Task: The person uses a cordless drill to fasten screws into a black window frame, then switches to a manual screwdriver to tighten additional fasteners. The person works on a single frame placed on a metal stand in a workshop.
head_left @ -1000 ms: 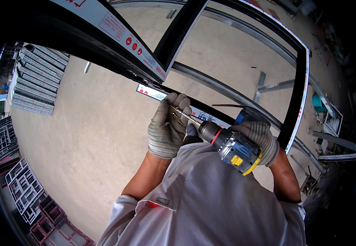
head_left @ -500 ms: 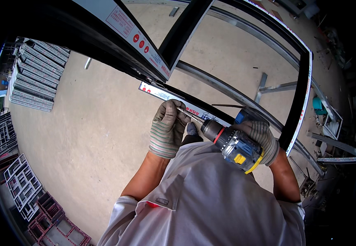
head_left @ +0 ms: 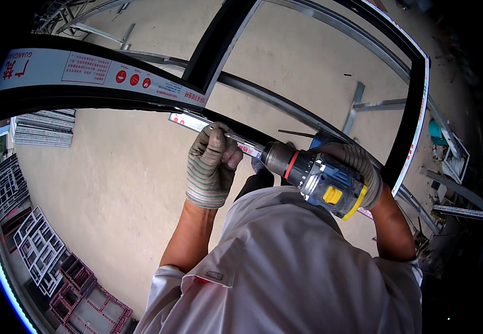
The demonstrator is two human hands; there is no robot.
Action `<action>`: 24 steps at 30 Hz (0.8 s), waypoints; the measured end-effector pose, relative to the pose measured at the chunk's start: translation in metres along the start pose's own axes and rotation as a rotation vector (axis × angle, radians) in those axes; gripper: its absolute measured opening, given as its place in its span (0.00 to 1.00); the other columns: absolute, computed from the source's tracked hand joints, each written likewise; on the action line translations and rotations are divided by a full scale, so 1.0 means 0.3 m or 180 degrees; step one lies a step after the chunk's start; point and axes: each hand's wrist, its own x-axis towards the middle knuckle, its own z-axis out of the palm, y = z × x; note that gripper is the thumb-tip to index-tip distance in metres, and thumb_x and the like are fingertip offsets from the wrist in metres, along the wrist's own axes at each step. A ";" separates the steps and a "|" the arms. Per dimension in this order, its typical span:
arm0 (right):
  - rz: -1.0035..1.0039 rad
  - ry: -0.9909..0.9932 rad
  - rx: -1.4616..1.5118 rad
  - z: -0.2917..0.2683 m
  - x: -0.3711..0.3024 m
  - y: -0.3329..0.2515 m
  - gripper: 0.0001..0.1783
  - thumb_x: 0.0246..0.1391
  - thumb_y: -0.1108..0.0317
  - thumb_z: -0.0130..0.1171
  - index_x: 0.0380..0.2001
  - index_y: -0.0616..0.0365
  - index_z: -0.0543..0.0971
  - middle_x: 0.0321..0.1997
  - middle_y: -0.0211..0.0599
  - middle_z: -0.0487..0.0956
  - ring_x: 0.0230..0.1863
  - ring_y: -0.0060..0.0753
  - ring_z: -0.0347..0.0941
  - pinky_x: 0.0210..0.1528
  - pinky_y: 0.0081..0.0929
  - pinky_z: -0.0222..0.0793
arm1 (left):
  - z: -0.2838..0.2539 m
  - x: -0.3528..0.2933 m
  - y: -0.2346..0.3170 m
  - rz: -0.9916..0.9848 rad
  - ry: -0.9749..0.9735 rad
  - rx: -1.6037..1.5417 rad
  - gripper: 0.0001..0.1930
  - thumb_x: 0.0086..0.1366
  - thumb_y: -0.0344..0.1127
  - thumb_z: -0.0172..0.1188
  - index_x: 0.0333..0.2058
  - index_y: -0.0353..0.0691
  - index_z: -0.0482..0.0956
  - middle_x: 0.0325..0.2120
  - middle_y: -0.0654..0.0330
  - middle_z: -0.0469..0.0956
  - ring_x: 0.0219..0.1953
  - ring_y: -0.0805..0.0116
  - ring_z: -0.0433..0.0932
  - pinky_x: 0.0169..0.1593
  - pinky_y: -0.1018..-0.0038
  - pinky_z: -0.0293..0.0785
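My right hand (head_left: pixel 358 167), in a grey striped work glove, is wrapped round a blue and black cordless drill (head_left: pixel 319 183) with a red ring and a yellow switch. The drill points left, with a slim metal bit (head_left: pixel 245 140) reaching from its chuck. My left hand (head_left: pixel 212 167), gloved alike, is closed in a pinch at the bit's far end. A small fastener between those fingertips cannot be made out. Just beyond both hands runs a black frame (head_left: pixel 197 58) with a labelled white film strip (head_left: pixel 94 71); the fingertips overlap its lower bar in view, and contact cannot be judged.
Grey metal rails (head_left: pixel 286 103) pass under the frame. A stack of wrapped profiles (head_left: pixel 43 131) lies at far left. White lattice frames (head_left: pixel 40 250) and dark red frames (head_left: pixel 88 300) lie at lower left. Metal offcuts and a teal container (head_left: pixel 435 131) are at the right.
My left hand and the drill have shifted left and slightly up in view, closer to the frame's corner. The labelled bar at upper left now appears at a flatter angle as the view has turned.
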 end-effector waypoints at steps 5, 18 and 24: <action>0.1127 -0.0383 0.2236 -0.102 0.028 0.121 0.32 0.49 0.63 0.73 0.57 0.59 0.76 0.52 0.40 0.83 0.51 0.32 0.82 0.55 0.32 0.81 | -0.007 -0.002 -0.049 -0.0109 0.0144 0.0120 0.16 0.72 0.52 0.58 0.42 0.44 0.77 0.23 0.74 0.59 0.23 0.81 0.58 0.27 0.81 0.57; 0.2381 -0.1731 0.1924 -0.275 0.332 0.522 0.34 0.47 0.51 0.72 0.48 0.68 0.74 0.18 0.38 0.81 0.16 0.32 0.79 0.21 0.28 0.79 | -0.271 0.106 -0.088 0.0243 0.2534 0.1757 0.18 0.72 0.50 0.59 0.45 0.41 0.78 0.18 0.75 0.58 0.17 0.85 0.50 0.21 0.82 0.46; 0.2315 -0.2840 0.1376 -0.193 0.465 0.707 0.15 0.55 0.76 0.52 0.47 0.67 0.72 0.20 0.49 0.82 0.16 0.40 0.81 0.20 0.32 0.82 | -0.358 0.166 -0.087 0.0285 0.2422 0.1968 0.16 0.71 0.51 0.59 0.42 0.44 0.80 0.21 0.75 0.65 0.19 0.84 0.55 0.24 0.81 0.50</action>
